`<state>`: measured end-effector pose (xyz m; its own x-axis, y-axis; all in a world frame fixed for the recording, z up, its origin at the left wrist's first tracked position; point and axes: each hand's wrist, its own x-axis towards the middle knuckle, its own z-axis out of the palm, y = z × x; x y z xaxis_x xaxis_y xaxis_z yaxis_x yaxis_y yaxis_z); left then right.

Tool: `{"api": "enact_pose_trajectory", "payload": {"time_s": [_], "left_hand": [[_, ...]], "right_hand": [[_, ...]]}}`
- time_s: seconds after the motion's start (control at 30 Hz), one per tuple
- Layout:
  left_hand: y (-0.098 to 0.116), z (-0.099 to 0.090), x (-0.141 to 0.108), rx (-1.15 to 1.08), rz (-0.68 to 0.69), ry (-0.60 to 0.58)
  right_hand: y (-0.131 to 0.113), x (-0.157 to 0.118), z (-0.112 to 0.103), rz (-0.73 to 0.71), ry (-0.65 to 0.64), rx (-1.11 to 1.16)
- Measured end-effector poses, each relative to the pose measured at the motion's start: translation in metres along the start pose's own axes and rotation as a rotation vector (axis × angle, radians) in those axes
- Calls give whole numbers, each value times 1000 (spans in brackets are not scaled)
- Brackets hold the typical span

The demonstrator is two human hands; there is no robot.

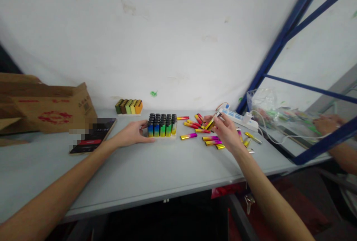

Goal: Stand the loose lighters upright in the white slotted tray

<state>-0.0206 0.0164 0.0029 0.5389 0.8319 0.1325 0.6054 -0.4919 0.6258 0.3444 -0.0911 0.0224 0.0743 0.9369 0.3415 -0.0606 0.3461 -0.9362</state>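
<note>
A block of lighters with black tops and blue, green and yellow bodies stands upright in rows on a thin white tray. My left hand grips the left end of this tray, thumb along the front and fingers behind. To the right, my right hand pinches a shiny yellow lighter sleeve with a silvery end, held tilted above the table. Around and beneath that hand lie several loose metallic sleeves in yellow, red and purple.
A second set of lighters in green, brown and orange stands by the wall. At left are a phone and an open cardboard box. A power strip, plastic bag and blue metal frame stand right; another person's hand shows beyond.
</note>
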Motion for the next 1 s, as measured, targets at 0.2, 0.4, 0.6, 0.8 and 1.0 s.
{"api": "enact_pose_trajectory", "payload": {"time_s": [0.2,0.4,0.6,0.8,1.0], "left_hand": [[2,0,-2,88,-14,-13],[3,0,-2,94,-14,-22],[0,-1,-1,153,-10,-23],[-4,0,1,177,-10,-29],[-7,1,1,144,-6,-13]], "right_hand": [[3,21,37,-39,-179,-81],[24,30,71,78,-84,22],[37,30,71,273,-73,119],[34,29,66,252,-51,21],[35,26,68,258,-83,42]]}}
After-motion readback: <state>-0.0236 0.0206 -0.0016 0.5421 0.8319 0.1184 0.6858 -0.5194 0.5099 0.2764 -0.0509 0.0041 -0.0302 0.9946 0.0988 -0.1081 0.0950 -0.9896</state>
